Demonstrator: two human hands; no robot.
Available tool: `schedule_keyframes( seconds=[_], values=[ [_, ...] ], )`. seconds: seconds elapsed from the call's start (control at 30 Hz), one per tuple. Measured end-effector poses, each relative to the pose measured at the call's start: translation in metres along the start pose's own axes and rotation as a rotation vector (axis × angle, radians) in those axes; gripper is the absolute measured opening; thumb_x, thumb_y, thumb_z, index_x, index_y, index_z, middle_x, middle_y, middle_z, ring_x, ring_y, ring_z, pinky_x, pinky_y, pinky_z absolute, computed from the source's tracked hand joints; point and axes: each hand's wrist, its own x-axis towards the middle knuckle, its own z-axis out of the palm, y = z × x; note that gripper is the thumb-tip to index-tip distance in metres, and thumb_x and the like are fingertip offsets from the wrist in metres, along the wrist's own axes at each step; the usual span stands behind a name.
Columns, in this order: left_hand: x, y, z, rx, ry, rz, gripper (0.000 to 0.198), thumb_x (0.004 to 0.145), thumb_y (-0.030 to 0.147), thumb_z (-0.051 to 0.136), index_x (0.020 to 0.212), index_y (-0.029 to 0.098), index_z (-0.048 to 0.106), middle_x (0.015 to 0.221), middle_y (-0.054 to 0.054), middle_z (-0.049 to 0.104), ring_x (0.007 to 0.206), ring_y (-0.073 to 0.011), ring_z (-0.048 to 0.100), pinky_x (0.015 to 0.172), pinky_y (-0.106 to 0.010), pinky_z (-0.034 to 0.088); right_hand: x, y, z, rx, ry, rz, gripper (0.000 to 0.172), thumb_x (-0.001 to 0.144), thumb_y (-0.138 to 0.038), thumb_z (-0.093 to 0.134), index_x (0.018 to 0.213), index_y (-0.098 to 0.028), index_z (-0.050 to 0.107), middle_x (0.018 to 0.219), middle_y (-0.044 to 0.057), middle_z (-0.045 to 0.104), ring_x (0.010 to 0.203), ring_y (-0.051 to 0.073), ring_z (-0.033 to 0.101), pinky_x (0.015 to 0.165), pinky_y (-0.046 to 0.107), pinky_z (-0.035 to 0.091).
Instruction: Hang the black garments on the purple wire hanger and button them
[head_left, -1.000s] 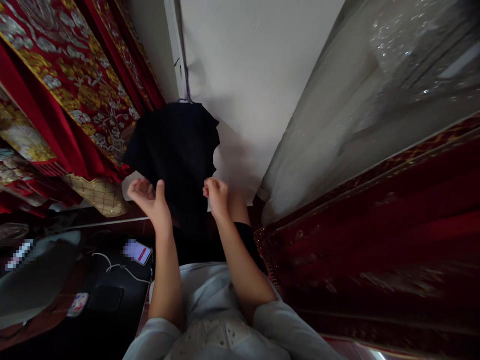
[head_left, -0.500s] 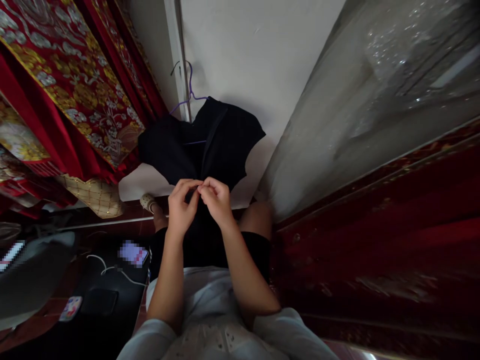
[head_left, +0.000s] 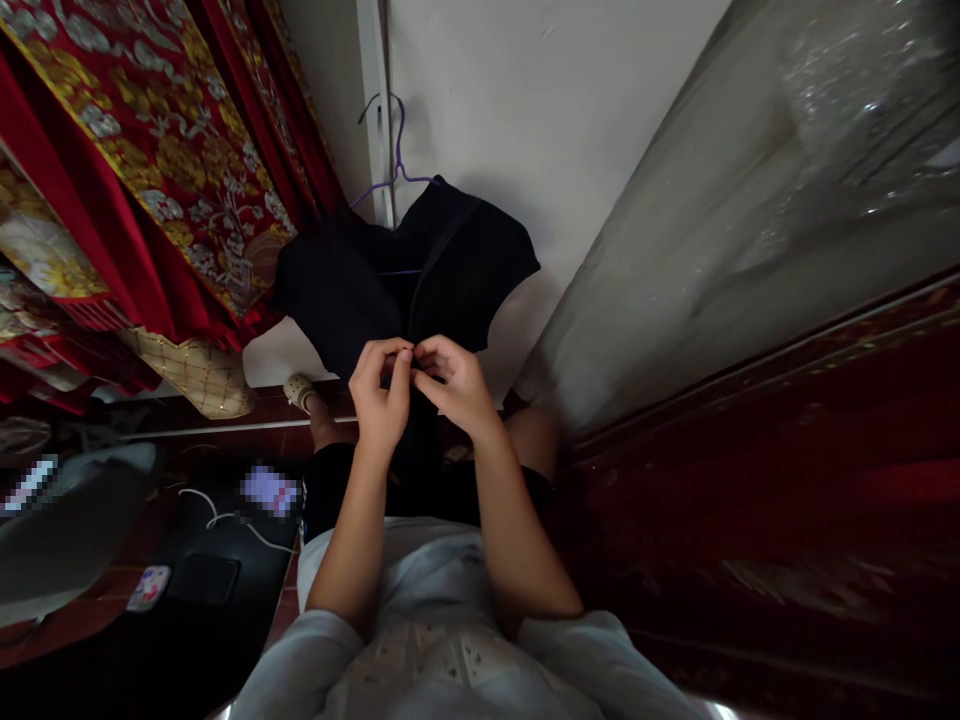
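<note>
In the head view, both forearms are reaching forward from the grey sleeves, elbows bent, and the hands are meeting in front of the lap. The left hand (head_left: 379, 392) is pinching narrowly at the front edge of the dark garment (head_left: 469, 270), thumb and forefinger tips coming together. The right hand (head_left: 456, 385) is curling in from the other side, its fingers standing narrow beside the left fingertips (whether cloth is lying between them, I cannot tell).

The garment is hanging from a purple hanger (head_left: 400, 175) on the white post (head_left: 373, 60), in front of the pale wall (head_left: 540, 100). Its neckline is pointing up toward the hanger, its front opening is facing the person, and its long axis is running down toward the lap. The hands are covering part of that opening.

Red embroidered cloth (head_left: 172, 130) is hanging on the left, meeting the garment's side; clear plastic (head_left: 675, 260) is draping on the right, above a dark red panel (head_left: 750, 480). On the black surface (head_left: 180, 545), a lit phone (head_left: 271, 490) is lying near the far right corner, a white cable (head_left: 212, 520) is trailing to the right edge, and a patterned case (head_left: 148, 588) is resting by the left edge.
</note>
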Motion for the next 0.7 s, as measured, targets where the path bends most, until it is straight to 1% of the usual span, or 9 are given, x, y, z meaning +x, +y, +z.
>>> schedule_keyframes(
  seconds=[0.13, 0.2, 0.23, 0.27, 0.33, 0.47, 0.53, 0.6, 0.7],
  values=[
    [0.010, 0.002, -0.003, 0.106, 0.080, 0.065, 0.016, 0.101, 0.034, 0.066, 0.096, 0.022, 0.074, 0.098, -0.007, 0.063, 0.095, -0.0199, 0.063, 0.080, -0.032, 0.055, -0.001, -0.005, 0.001, -0.009, 0.029, 0.011, 0.017, 0.077, -0.030, 0.080, 0.083, -0.020, 0.068, 0.081, 0.002, 0.069, 0.076, 0.017, 0.067, 0.067, 0.029, 0.051],
    [0.026, 0.002, -0.003, 0.154, 0.104, 0.104, 0.015, 0.099, 0.035, 0.069, 0.094, 0.023, 0.076, 0.095, -0.006, 0.059, 0.096, -0.0210, 0.060, 0.084, -0.034, 0.054, -0.004, -0.008, 0.000, -0.028, 0.042, -0.006, 0.016, 0.077, -0.030, 0.081, 0.081, -0.019, 0.069, 0.078, 0.002, 0.069, 0.072, 0.017, 0.067, 0.064, 0.028, 0.050],
    [0.039, 0.001, -0.002, 0.165, 0.107, 0.129, 0.015, 0.099, 0.036, 0.069, 0.093, 0.024, 0.076, 0.094, -0.006, 0.058, 0.096, -0.0213, 0.059, 0.086, -0.036, 0.053, -0.006, -0.010, -0.002, -0.045, 0.048, -0.018, 0.016, 0.076, -0.030, 0.081, 0.079, -0.019, 0.069, 0.077, 0.002, 0.069, 0.070, 0.016, 0.066, 0.063, 0.028, 0.049],
    [0.055, -0.001, 0.000, 0.167, 0.105, 0.159, 0.016, 0.099, 0.037, 0.069, 0.093, 0.024, 0.076, 0.093, -0.006, 0.057, 0.096, -0.0217, 0.058, 0.089, -0.037, 0.053, -0.009, -0.012, -0.004, -0.061, 0.047, -0.029, 0.016, 0.076, -0.030, 0.081, 0.077, -0.019, 0.069, 0.076, 0.002, 0.069, 0.069, 0.016, 0.066, 0.063, 0.028, 0.049],
    [0.096, -0.008, 0.007, 0.157, 0.088, 0.231, 0.020, 0.100, 0.041, 0.068, 0.093, 0.023, 0.074, 0.094, -0.006, 0.058, 0.099, -0.0231, 0.058, 0.095, -0.040, 0.052, -0.014, -0.019, -0.007, -0.075, 0.008, -0.035, 0.018, 0.075, -0.030, 0.082, 0.073, -0.019, 0.067, 0.073, 0.002, 0.069, 0.067, 0.016, 0.065, 0.063, 0.028, 0.049],
    [0.186, -0.022, 0.022, 0.126, 0.044, 0.299, 0.026, 0.098, 0.048, 0.069, 0.091, 0.023, 0.068, 0.101, -0.008, 0.061, 0.110, -0.0263, 0.058, 0.103, -0.044, 0.050, -0.017, -0.039, -0.015, -0.099, -0.161, -0.015, 0.019, 0.076, -0.029, 0.080, 0.070, -0.018, 0.066, 0.068, 0.000, 0.066, 0.064, 0.014, 0.062, 0.063, 0.027, 0.049],
    [0.214, -0.026, 0.028, 0.123, 0.022, 0.319, 0.026, 0.096, 0.048, 0.071, 0.089, 0.024, 0.066, 0.103, -0.008, 0.062, 0.112, -0.0271, 0.058, 0.105, -0.045, 0.050, -0.015, -0.049, -0.020, -0.139, -0.229, -0.004, 0.019, 0.078, -0.027, 0.077, 0.068, -0.018, 0.063, 0.066, -0.001, 0.063, 0.063, 0.013, 0.059, 0.063, 0.027, 0.048],
    [0.225, -0.027, 0.033, 0.127, -0.026, 0.341, 0.026, 0.096, 0.049, 0.071, 0.090, 0.025, 0.065, 0.102, -0.008, 0.063, 0.111, -0.0271, 0.060, 0.105, -0.045, 0.050, -0.012, -0.054, -0.026, -0.170, -0.290, 0.032, 0.021, 0.078, -0.026, 0.076, 0.067, -0.018, 0.060, 0.066, -0.001, 0.061, 0.063, 0.012, 0.057, 0.062, 0.026, 0.046],
    [0.217, -0.024, 0.035, 0.134, -0.119, 0.365, 0.029, 0.100, 0.053, 0.064, 0.093, 0.026, 0.065, 0.099, -0.007, 0.064, 0.107, -0.0264, 0.063, 0.105, -0.045, 0.050, -0.008, -0.053, -0.030, -0.181, -0.314, 0.079, 0.019, 0.082, -0.030, 0.075, 0.074, -0.018, 0.062, 0.072, 0.000, 0.063, 0.067, 0.012, 0.059, 0.062, 0.025, 0.048]
  ],
)
